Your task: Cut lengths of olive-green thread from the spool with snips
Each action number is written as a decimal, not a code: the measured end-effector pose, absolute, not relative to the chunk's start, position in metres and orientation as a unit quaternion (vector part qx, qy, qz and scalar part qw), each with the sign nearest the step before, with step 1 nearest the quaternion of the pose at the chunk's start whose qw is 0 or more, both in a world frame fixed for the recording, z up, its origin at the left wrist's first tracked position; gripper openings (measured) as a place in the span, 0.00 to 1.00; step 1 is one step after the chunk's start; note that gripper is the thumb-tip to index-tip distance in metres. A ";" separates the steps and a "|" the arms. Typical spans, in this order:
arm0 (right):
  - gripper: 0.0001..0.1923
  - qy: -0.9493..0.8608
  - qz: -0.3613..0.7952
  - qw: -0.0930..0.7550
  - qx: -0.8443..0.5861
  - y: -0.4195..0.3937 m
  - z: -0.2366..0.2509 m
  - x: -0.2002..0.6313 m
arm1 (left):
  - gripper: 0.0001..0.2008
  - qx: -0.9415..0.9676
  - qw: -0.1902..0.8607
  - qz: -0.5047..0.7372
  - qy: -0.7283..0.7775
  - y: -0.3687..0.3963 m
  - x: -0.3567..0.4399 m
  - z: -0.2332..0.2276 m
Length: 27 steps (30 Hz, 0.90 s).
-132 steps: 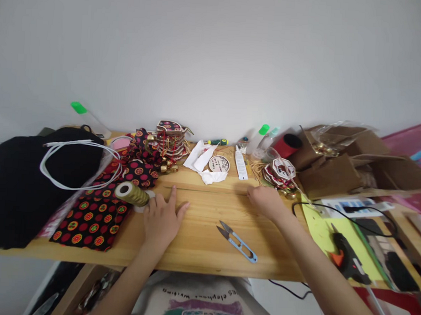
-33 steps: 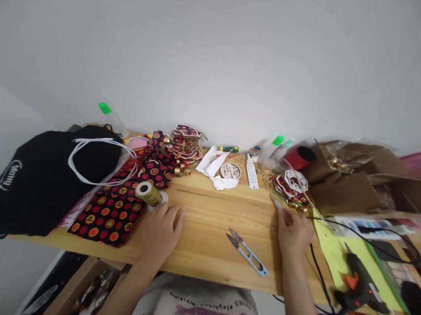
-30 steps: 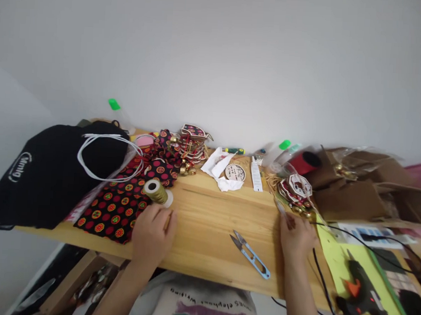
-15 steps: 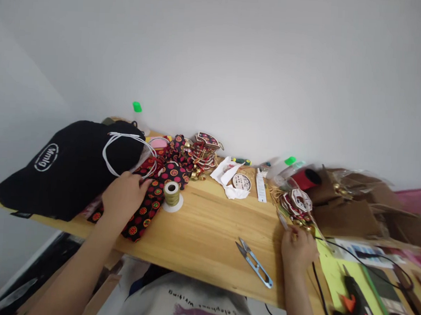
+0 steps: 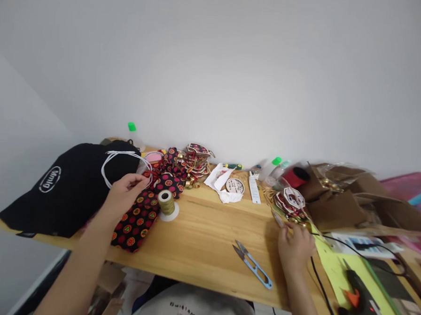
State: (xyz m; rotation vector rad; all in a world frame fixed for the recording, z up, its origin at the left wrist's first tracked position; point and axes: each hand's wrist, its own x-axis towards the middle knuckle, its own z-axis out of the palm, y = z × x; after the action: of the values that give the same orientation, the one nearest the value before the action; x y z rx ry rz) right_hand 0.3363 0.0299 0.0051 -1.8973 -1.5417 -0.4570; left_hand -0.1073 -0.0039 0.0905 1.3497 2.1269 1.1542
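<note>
Plain white wall backs a long wooden workbench (image 5: 206,232) crowded with craft supplies. At its left end lies a black bag (image 5: 64,187) with a coil of white cord (image 5: 123,167) resting on top. The person's left hand (image 5: 124,195) reaches over the patterned fabric (image 5: 136,219), a black cloth with red and yellow dots, fingers curled together near the cord's lower loop; whether they actually pinch the cord or the cloth cannot be told from this angle. Just beside the hand stands an upright spool of gold thread (image 5: 166,203).

Judging by its drape, the fabric is light, soft and limp, so it would sag and slide unless gathered at an edge or corner. The cord looks springy and light, easiest to lift by hooking a loop.

The right hand (image 5: 294,244) rests on the bench at the right, fingers bent together around something small and thin, too blurred to name. It sits next to a pile of red and white ornaments with little bells (image 5: 291,204). Thread snips (image 5: 252,264) with a blue handle lie between the two hands, untouched. A glue gun (image 5: 360,304) lies on a yellow-green sheet (image 5: 332,258) at far right, behind it open cardboard boxes (image 5: 352,202).
</note>
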 end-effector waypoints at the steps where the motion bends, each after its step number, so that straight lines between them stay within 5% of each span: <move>1: 0.13 -0.606 -0.153 0.340 -0.703 0.032 0.018 0.330 | 0.16 0.479 0.225 0.444 0.723 -0.005 -0.106 0.101; 6: 0.14 -0.725 0.088 0.430 -0.530 0.037 0.118 0.261 | 0.15 0.607 0.345 0.382 0.606 -0.004 -0.075 0.168; 11: 0.27 -0.786 0.416 0.352 -0.292 0.027 0.186 0.170 | 0.14 0.693 0.396 0.266 0.540 0.005 -0.034 0.216; 15: 0.12 -0.666 0.665 0.263 -0.212 0.035 0.187 0.147 | 0.13 0.711 0.378 0.268 0.528 0.008 -0.029 0.228; 21: 0.15 -0.566 0.738 0.275 -0.242 0.050 0.171 0.186 | 0.11 0.677 0.378 0.304 0.554 0.006 -0.050 0.217; 27: 0.14 -0.601 0.660 0.344 -0.291 0.046 0.180 0.218 | 0.11 0.654 0.374 0.321 0.574 0.000 -0.068 0.196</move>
State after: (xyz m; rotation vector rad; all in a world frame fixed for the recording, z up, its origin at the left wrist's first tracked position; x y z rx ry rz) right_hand 0.2175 0.0462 0.1802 -0.7554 -1.5622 1.7155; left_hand -0.0679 -0.0002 0.1962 1.6754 1.4695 0.8222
